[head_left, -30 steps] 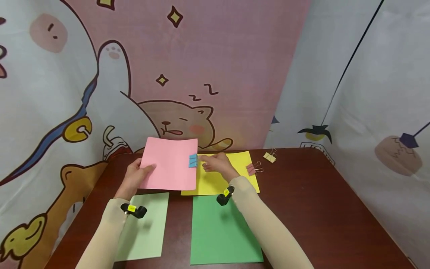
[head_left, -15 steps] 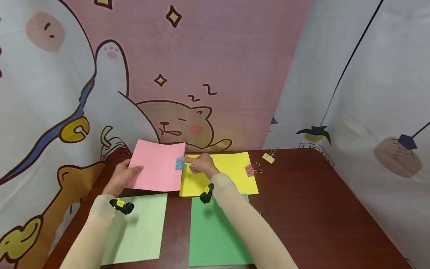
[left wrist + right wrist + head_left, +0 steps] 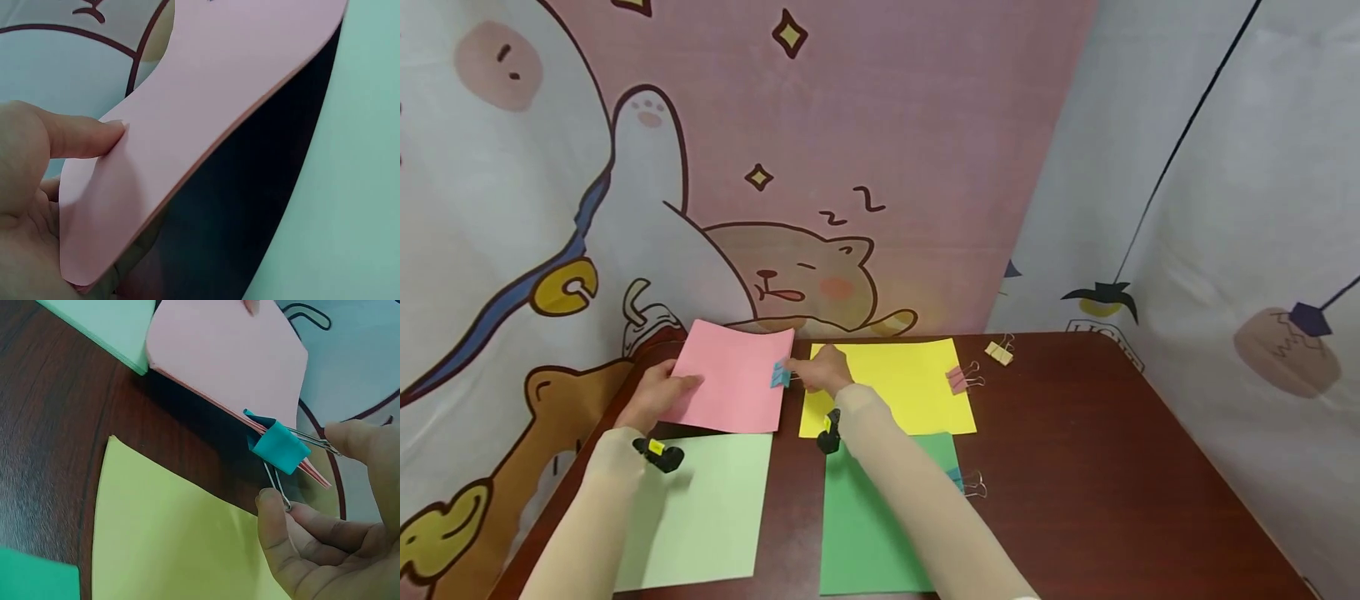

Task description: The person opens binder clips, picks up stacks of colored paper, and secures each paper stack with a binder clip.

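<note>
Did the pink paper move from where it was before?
Yes. In the head view, the pink paper moved left: it overlapped the yellow paper a second ago, and now a strip of table shows between them.

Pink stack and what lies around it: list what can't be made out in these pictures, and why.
Left hand: head view, fingertips beneath the pink stack hidden by it.
Blue clip: left wrist view, beyond the top edge.
Pink stack's sheet count: right wrist view, layers too fine to count.
Green stack, near right corner: head view, hidden by the right sleeve.
</note>
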Motion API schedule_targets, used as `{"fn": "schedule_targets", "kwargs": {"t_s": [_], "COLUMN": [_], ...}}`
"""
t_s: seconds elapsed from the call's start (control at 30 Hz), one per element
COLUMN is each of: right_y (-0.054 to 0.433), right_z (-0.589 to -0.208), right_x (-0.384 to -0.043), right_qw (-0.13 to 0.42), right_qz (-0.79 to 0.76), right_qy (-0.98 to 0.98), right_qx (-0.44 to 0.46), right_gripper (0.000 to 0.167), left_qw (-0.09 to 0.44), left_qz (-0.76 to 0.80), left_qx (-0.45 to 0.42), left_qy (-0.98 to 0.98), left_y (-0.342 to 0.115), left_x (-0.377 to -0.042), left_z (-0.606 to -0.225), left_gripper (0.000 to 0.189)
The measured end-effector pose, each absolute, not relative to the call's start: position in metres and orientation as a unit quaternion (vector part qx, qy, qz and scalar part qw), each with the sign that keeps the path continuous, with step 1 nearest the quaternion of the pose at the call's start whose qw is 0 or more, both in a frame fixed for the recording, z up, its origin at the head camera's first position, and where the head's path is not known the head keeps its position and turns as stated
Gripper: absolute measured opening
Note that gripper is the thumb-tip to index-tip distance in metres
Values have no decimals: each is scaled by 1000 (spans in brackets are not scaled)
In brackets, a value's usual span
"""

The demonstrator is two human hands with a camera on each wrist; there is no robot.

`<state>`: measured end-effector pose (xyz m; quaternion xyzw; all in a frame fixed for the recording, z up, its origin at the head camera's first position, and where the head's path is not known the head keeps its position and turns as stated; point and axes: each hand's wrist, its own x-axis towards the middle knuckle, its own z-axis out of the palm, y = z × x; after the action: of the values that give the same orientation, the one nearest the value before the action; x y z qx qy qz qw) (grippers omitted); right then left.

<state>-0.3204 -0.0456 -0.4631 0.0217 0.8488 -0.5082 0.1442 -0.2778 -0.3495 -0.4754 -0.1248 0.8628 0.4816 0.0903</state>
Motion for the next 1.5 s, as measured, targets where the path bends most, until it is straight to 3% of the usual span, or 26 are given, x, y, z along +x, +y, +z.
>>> {"fn": "schedule_targets", "kwargs": {"t_s": [0.4, 1.13, 1.3, 1.5], "right_y": [-77, -85, -84, -79], "right_z": [-474, -475, -476, -473], "right_x": [-335, -339, -341, -342], "right_qw": [117, 46, 43, 63], "right_qz": [-479, -354, -333, -341], "right_qy": [870, 933, 940, 934], "right_qx": [10, -43, -56, -87], "right_gripper": [40, 39, 51, 53], "left_qw": [97, 87, 75, 59], "left_qz": [468, 345, 321, 283], "left_qx": [-150, -178, -185, -192], "left_qy": [866, 918, 926, 938], "left_y": [-370, -366, -362, -358], "left_x": [-283, -286, -285, -285], "left_z": [-483, -488, -489, -489], "left_gripper": [77, 73, 69, 60]}}
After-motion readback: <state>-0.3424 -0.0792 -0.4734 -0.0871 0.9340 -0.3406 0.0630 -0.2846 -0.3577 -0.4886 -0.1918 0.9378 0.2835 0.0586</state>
